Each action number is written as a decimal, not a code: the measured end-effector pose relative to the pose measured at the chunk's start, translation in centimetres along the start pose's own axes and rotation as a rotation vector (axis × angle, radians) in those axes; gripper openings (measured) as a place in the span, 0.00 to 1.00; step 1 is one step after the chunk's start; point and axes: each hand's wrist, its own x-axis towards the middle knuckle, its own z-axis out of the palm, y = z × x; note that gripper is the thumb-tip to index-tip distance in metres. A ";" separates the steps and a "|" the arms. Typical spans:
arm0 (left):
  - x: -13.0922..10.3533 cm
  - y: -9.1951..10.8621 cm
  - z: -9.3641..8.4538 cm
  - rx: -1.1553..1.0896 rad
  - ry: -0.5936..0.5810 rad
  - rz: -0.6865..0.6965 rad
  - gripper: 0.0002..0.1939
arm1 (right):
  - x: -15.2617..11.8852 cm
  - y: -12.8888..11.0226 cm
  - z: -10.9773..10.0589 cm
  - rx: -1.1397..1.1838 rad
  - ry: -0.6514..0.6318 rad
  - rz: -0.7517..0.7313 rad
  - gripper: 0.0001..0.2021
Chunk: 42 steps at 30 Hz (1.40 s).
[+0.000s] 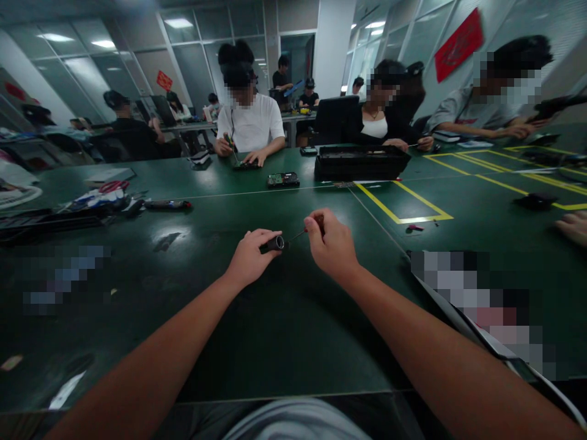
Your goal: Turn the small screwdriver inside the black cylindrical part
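My left hand (252, 255) is closed around a short black cylinder (276, 243), whose round, pale-rimmed end faces right and toward me. What kind of part it is I cannot tell. Between the thumb and fingers of my right hand (331, 242) is a slim screwdriver (299, 234), its dark reddish handle mostly hidden by the fingers. The thin metal shaft points left at the cylinder's open end. Whether its tip touches the cylinder is too small to make out. Both hands are just above the green tabletop (257, 342).
Beyond my hands lie a small circuit-board device (283, 179) and a long black box (362, 164). Left are a dark pen-shaped tool (167, 205) and a cluttered pile (103, 198). A person in white (257, 119) works opposite. Yellow tape (424, 218) marks the table at right.
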 end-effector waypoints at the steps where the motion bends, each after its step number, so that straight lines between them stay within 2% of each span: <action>1: 0.0 0.0 0.0 -0.023 0.016 -0.007 0.23 | 0.0 0.0 0.0 -0.005 0.031 0.001 0.11; 5: 0.0 -0.3 0.1 -0.184 0.089 -0.080 0.25 | 0.0 0.1 -0.1 0.027 0.111 0.011 0.13; 8: 0.4 -0.7 0.3 -0.459 0.138 -0.184 0.27 | -0.1 0.0 -0.1 0.067 0.114 0.022 0.14; 12: 0.8 -0.1 0.2 -0.885 0.208 -0.361 0.21 | -0.1 0.1 0.0 0.100 0.095 0.055 0.13; 14: 0.8 0.6 -0.1 -0.984 0.214 -0.427 0.18 | -0.1 0.3 0.2 0.114 0.092 0.074 0.13; 17: 0.6 1.9 -0.6 -0.845 0.117 -0.412 0.14 | 0.0 0.7 0.4 0.122 0.101 0.072 0.12; 22: 0.9 4.0 -0.6 -0.287 -0.168 -0.252 0.13 | 0.0 0.9 0.5 0.102 0.108 0.051 0.12; 26: 1.6 4.7 0.7 0.034 -0.326 -0.062 0.11 | 0.1 0.8 0.4 0.101 0.089 0.034 0.12; 30: 2.2 4.5 2.3 0.259 -0.434 -0.047 0.18 | 0.0 0.8 0.4 0.092 0.082 0.013 0.11; 34: 2.6 3.9 3.0 0.357 -0.469 -0.019 0.17 | 0.0 0.8 0.4 0.098 0.065 0.009 0.12; 37: 2.8 3.6 2.9 0.345 -0.476 0.020 0.15 | -0.1 0.8 0.4 0.100 0.055 0.008 0.12; 42: 2.9 3.0 1.3 0.084 -0.407 -0.145 0.15 | -0.1 0.7 0.3 0.091 0.043 0.024 0.13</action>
